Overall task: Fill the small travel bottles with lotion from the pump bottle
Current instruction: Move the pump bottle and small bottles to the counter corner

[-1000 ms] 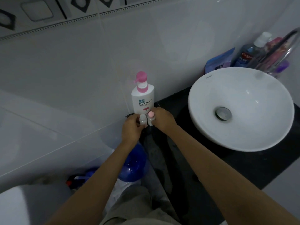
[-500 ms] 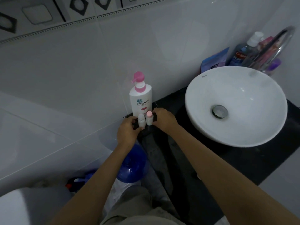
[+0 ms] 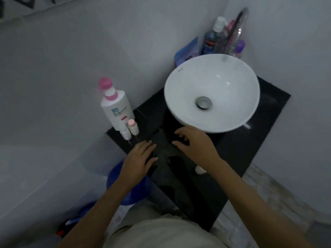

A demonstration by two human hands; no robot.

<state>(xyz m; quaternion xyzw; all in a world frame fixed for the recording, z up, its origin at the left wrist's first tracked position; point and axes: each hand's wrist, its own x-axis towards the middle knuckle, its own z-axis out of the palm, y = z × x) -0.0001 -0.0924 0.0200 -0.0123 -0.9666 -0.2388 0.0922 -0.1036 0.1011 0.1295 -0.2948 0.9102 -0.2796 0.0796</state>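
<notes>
A white pump bottle [image 3: 116,111] with a pink pump head stands at the back left corner of the black counter [image 3: 250,144]. Two small travel bottles stand upright just in front of it: a white-capped bottle [image 3: 126,134] on the left and a pink-capped bottle [image 3: 133,127] on the right. My left hand [image 3: 138,158] hovers over the counter's left edge, fingers straight, holding nothing, a short way in front of the small bottles. My right hand [image 3: 195,144] is spread open over the counter middle, also empty.
A white basin [image 3: 179,97] fills the counter's right side, its rim close above my right hand. Behind it stand a mouthwash bottle [image 3: 212,40], a blue pouch [image 3: 188,51] and a curved tap [image 3: 240,25]. A small white object [image 3: 199,170] lies on the counter. A blue bucket [image 3: 125,187] sits below.
Both hands have let go of the two small bottles and pulled back toward me, fingers opening. The bottles remain standing in front of the pump bottle. The camera view shifted downward.
</notes>
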